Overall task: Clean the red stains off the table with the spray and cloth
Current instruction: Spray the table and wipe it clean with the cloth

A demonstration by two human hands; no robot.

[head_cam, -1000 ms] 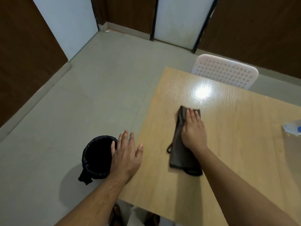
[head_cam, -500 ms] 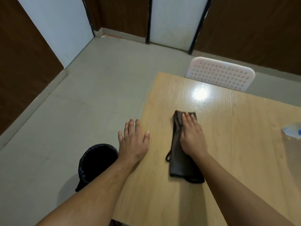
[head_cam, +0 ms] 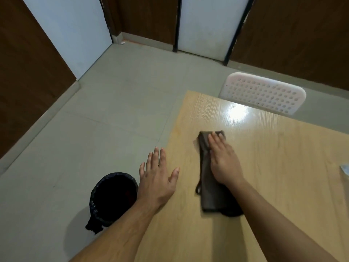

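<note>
While the right hand [head_cam: 223, 162] lies flat, fingers straight, on the long folded dark grey cloth [head_cam: 209, 186] near the left edge of the light wooden table [head_cam: 283, 176], the left hand [head_cam: 157, 178] is spread open at that edge, holding nothing; whether it rests on the wood or hovers cannot be told. The spray bottle's pale tip [head_cam: 345, 168] barely shows at the right border, well apart from both hands. No red stain is visible on the bare wood (any remaining could sit under the cloth). The risk, as I judge it: since the palm only presses and does not grip, a quick stroke could let the cloth bunch or slide off the near edge, towards the black-lined round bin [head_cam: 113, 199] on the floor beside the table. Compared with a second ago, the left hand has moved from over the bin to the table edge, and the right hand sits slightly further along the cloth. A white perforated plastic chair [head_cam: 264, 92] stands at the far side.
</note>
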